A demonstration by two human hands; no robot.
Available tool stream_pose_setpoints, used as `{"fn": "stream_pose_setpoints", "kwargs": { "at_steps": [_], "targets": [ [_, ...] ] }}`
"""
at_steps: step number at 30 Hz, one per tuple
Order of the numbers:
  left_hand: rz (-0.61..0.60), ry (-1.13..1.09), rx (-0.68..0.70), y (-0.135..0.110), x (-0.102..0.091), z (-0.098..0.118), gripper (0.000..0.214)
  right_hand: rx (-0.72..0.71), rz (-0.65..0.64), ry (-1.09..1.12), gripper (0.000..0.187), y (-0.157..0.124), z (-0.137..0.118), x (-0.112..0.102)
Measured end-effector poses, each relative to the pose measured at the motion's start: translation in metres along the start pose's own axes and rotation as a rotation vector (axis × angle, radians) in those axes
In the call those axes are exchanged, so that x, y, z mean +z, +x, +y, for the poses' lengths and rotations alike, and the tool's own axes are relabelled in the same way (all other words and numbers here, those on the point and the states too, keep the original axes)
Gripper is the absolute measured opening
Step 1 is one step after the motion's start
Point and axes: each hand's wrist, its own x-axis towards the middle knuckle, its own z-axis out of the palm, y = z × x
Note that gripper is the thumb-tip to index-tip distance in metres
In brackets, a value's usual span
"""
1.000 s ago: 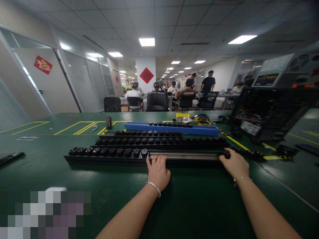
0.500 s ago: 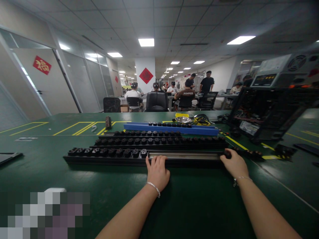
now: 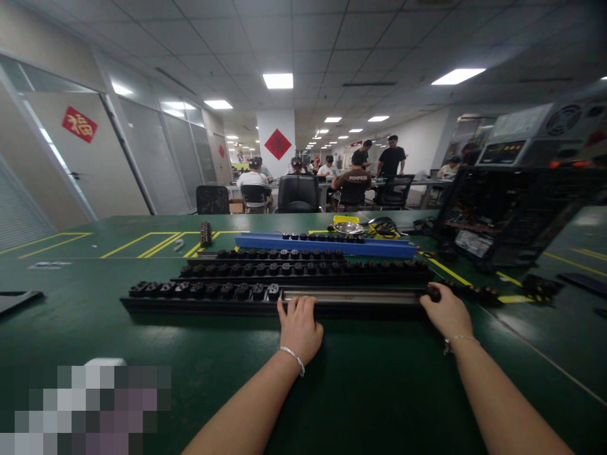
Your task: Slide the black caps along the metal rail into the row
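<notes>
A long black rail (image 3: pixel 218 306) lies crosswise before me, with several black round parts (image 3: pixel 210 291) set in a row along its left half. The right half shows a bare metallic channel (image 3: pixel 355 296). My left hand (image 3: pixel 302 325) has its fingers hooked over the rail's near edge, close beside the last round part. At the rail's right end, my right hand (image 3: pixel 447 311) is closed in a pinch on a small black round part (image 3: pixel 433 292). The fingers partly hide this part, and I cannot tell whether it sits inside the channel.
Behind lie another filled black rail (image 3: pixel 303 270) and a blue rail (image 3: pixel 253 241). A metal dish (image 3: pixel 349 228) and cables (image 3: pixel 386 227) sit farther back. An open computer case (image 3: pixel 497 221) stands right. Loose black parts (image 3: pixel 484 294) lie beyond my right hand. People sit in the background.
Both hands and the rail stay nearly where they were; my right hand shows only a very slight shift.
</notes>
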Motion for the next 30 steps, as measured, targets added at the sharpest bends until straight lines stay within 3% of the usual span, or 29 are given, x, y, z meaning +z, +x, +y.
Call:
{"fn": "stream_pose_setpoints", "kwargs": {
  "at_steps": [10, 18, 30],
  "targets": [
    [-0.002, -0.004, 0.0, 0.0, 0.001, -0.001, 0.043, -0.097, 0.089, -0.081, 0.052, 0.005, 0.008, 0.004],
    [0.0, 0.002, 0.002, 0.0, 0.0, 0.0, 0.042, 0.024, 0.029, -0.028, 0.058, 0.006, 0.011, 0.003],
    [-0.014, 0.007, -0.009, 0.0, 0.0, 0.0, 0.043, 0.071, 0.019, 0.021, 0.059, 0.005, 0.01, -0.001]
  ]
}}
